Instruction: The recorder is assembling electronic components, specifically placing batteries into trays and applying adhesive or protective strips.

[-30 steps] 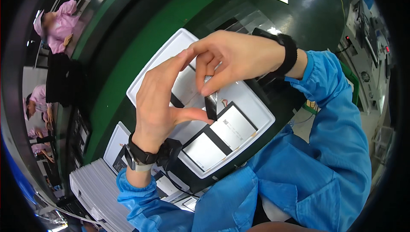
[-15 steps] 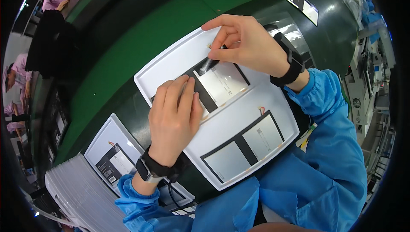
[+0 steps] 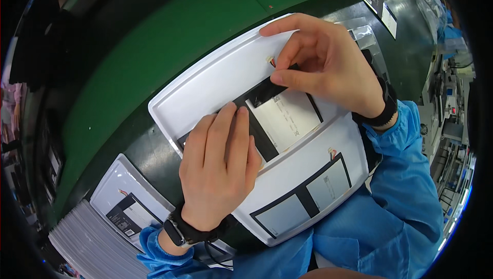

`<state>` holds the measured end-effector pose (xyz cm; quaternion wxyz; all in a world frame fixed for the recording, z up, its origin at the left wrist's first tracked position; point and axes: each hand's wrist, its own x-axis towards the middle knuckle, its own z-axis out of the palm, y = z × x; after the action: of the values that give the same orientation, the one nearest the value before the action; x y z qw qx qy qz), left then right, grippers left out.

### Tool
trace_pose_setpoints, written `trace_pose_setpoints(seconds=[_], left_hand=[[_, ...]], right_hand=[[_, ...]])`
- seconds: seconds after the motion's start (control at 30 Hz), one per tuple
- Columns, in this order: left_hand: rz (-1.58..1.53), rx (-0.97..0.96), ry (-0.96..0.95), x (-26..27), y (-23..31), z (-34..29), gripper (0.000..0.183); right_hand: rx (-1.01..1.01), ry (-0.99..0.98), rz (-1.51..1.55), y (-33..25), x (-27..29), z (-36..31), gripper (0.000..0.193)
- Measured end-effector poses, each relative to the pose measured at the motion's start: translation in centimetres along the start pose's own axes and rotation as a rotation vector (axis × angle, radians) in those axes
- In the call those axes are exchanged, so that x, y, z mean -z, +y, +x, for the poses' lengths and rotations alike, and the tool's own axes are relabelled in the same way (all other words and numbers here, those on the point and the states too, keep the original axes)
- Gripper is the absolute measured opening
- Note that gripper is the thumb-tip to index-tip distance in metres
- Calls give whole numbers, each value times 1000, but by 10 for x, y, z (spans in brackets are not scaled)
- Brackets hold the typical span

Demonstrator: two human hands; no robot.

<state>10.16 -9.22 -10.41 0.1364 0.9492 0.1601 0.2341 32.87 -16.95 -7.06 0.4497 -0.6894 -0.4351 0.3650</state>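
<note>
A flat battery pack (image 3: 287,120) with silver cells and black borders lies in the far half of a white plastic tray (image 3: 205,91). My left hand (image 3: 218,171) rests on the pack's left part, fingers stretched out and covering much of it. At the far edge, my right hand (image 3: 328,63) pinches the end of a black tape-like strip (image 3: 264,93) between thumb and fingers. Beside those fingers a small white connector (image 3: 271,61) on short wires shows. The near half of the tray holds a second battery pack (image 3: 328,189), with its own wired connector (image 3: 332,152).
To the left, another white tray (image 3: 110,181) holds a battery pack (image 3: 134,214), beside a stack of pale trays (image 3: 92,243). Another flat pack (image 3: 377,7) lies at the far right of the dark table, near clear plastic (image 3: 429,2). Beyond the table is green floor (image 3: 205,27).
The whole view has shifted, with the trays appearing slightly larger. Both hands stay at the same pack, the left on it and the right still pinching the black strip, which looks less shiny now.
</note>
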Motion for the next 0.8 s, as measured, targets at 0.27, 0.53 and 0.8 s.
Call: trace_pose_setpoints(seconds=[0.27, 0.53, 0.8], left_hand=[[46, -21, -15, 1, 1, 4, 40], [53, -20, -32, 2, 0, 4, 39], [42, 0, -61, 4, 4, 3, 44]], right_hand=[[-28, -14, -21, 0, -1, 2, 51], [-31, -14, -13, 2, 0, 1, 50], [-33, -10, -11, 3, 1, 3, 50]])
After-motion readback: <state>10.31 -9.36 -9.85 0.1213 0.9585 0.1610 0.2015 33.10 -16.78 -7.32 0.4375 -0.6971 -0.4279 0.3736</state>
